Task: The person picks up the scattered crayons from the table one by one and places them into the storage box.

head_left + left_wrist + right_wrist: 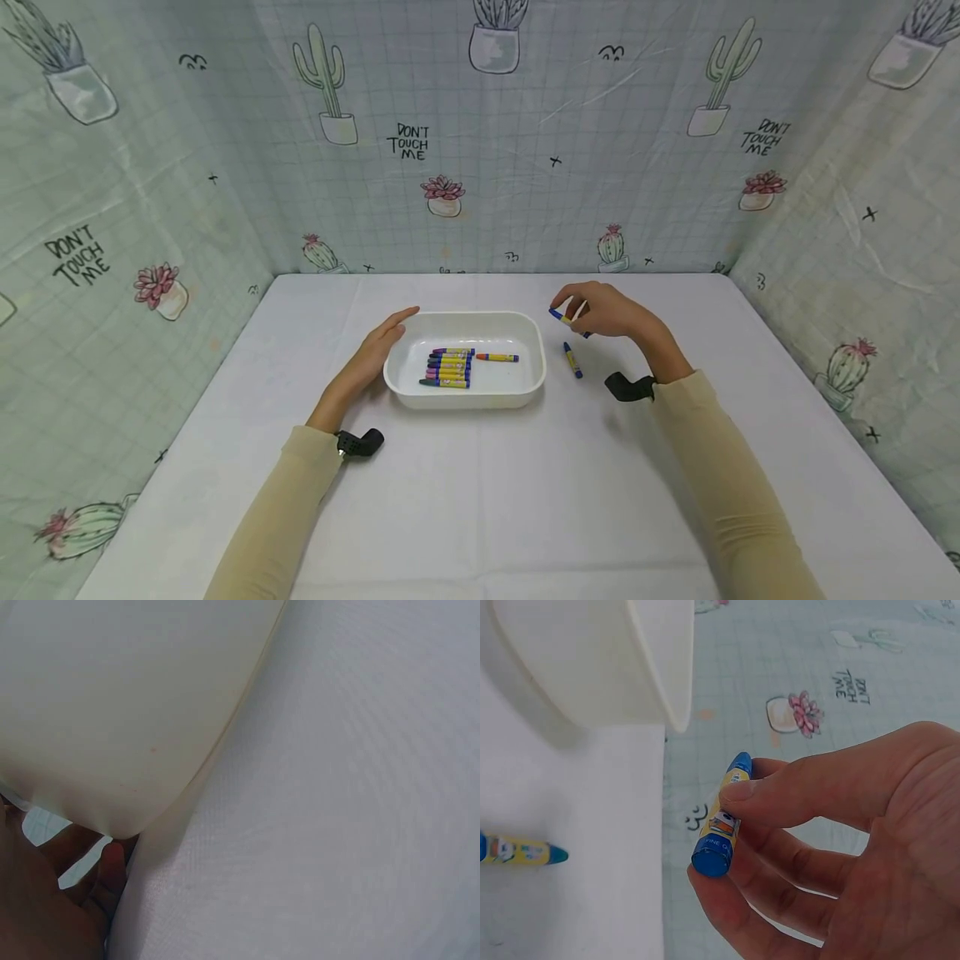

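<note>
My right hand (609,310) pinches a blue crayon (721,817) with a yellow wrapper between thumb and fingers, raised to the right of a white tray (465,402). Just below that hand a second crayon (572,361), with a teal-blue tip, lies on the cloth. My left hand (369,354) rests against the tray's left side, its fingers reaching along the rim toward the far corner. In the left wrist view the fingers (112,866) touch the tray's outer wall. Inside the tray several crayons (448,375) lie in a stacked row, and an orange crayon (497,357) lies to their right.
A white cloth (465,500) covers the table. Behind it and at both sides hangs a fabric (525,108) printed with potted cacti and lettering. Each wrist carries a black camera mount, one at the left (362,442) and one at the right (628,387).
</note>
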Action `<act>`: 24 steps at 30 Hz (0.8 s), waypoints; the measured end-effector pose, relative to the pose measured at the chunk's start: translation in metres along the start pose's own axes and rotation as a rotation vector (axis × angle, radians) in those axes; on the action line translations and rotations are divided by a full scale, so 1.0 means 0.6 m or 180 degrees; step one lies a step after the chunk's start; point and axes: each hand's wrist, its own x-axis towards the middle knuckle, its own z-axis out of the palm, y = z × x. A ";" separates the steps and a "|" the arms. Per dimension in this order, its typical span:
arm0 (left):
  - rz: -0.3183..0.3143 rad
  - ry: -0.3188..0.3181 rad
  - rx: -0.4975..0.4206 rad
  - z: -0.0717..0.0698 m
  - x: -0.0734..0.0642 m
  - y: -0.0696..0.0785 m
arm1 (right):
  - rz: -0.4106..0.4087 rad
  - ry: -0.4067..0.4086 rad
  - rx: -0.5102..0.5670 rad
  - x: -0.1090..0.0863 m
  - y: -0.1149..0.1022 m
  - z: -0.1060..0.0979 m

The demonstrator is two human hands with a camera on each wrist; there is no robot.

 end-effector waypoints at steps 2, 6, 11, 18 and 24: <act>-0.0042 -0.0016 -0.0025 -0.001 0.001 0.003 | -0.0033 -0.0031 -0.0053 0.009 -0.012 -0.002; -0.0089 -0.0060 -0.0034 -0.001 -0.004 0.024 | -0.0112 -0.0139 -0.0167 0.028 -0.037 -0.005; -0.0093 -0.0081 -0.0031 -0.001 -0.020 0.055 | -0.0177 -0.0333 -0.0313 0.051 -0.077 -0.006; -0.0095 -0.0083 -0.0056 -0.001 -0.024 0.058 | -0.0226 -0.0664 -0.0626 0.083 -0.124 0.004; -0.0074 -0.0100 -0.0046 -0.003 -0.020 0.054 | -0.0234 -0.0851 -0.0847 0.112 -0.141 0.020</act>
